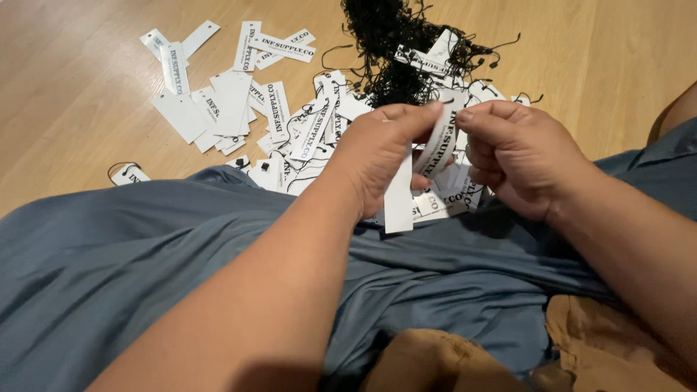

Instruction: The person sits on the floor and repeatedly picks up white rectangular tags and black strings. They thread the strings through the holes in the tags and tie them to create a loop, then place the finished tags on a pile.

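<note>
Both hands meet over the lap, near centre of view. Left hand pinches a white paper tag between thumb and fingertips, with a second white tag hanging straight down from the same grip. Right hand is closed on the far edge of the upper tag, thumb on top, so the tag is held taut and slightly bowed between the two hands. The held tags sit above blue-grey cloth spread across the lap. On the wooden floor, far left, lies a loose scatter of similar tags; far centre, a tangled heap of black string loops, some mixed among tags. No containers in view; all stock lies loose on the floor.
</note>
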